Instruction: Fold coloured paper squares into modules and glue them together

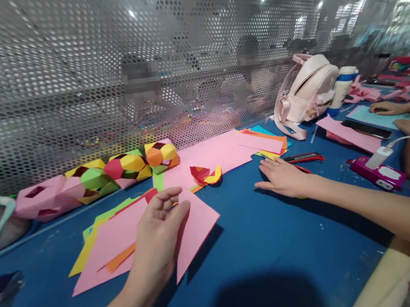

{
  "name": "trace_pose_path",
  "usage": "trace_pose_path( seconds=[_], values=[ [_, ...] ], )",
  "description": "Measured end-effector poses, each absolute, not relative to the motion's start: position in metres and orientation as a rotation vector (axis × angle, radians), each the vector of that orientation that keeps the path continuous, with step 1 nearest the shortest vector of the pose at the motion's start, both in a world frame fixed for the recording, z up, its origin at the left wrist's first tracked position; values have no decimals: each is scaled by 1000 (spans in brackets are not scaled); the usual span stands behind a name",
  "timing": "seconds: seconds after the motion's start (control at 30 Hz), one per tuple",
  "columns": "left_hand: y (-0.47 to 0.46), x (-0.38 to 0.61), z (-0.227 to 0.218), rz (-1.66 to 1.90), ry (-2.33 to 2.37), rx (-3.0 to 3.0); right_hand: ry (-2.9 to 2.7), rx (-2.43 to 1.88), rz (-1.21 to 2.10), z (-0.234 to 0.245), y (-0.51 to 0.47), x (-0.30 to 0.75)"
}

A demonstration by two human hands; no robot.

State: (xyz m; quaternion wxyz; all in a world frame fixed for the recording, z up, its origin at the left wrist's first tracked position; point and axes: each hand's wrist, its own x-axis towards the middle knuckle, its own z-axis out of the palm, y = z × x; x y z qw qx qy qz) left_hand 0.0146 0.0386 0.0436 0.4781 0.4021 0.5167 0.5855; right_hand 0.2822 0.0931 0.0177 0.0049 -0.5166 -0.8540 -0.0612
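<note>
My left hand (158,230) pinches a pink paper square (195,227) between thumb and fingers, tilted up off the blue table. Beneath and left of that hand lies a loose pile of pink, yellow, green and orange paper (107,242). My right hand (283,176) rests low over the table, palm down with its fingers apart. Right beside it is a slim black-and-red tool (306,158), perhaps a utility knife, with a red curved part partly hidden by the hand. Between my hands sits a small folded red-and-yellow paper piece (207,174).
Folded paper lantern-like shapes (127,168) line the perforated metal screen (68,91). More coloured sheets (209,155) lie at the back. To the right are a pale pink backpack (308,89), a bottle (343,87), a phone (366,129), a purple power block (377,173) and another person's hands (391,108).
</note>
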Motion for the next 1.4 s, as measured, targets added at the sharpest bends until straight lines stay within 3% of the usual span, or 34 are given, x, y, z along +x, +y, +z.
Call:
trace_pose_path(
  seconds=[0.17, 0.3, 0.47, 0.6, 0.93, 1.23, 1.4],
  values=[
    [39, 18, 29, 1383, 1272, 1025, -2841, -1224, -86, 17, 83, 263],
    [38, 21, 22, 1374, 1238, 1027, -2643, -1417, 62, 23, 86, 245],
    [40, 23, 18, 1421, 1177, 1033, -2194, -1194, 1117, 32, 83, 213],
    [42, 23, 13, 1438, 1090, 995, -1908, -1107, 1483, 24, 78, 190],
    [44, 23, -1, 1336, 1188, 1033, -1784, -1164, 1659, 13, 79, 195],
    [29, 30, 6, 1120, 1140, 1305, -1677, -1204, 1444, 5, 82, 197],
    [28, 31, 10, 1177, 1408, 1368, -1797, -1173, 1314, 9, 81, 200]
  ],
)
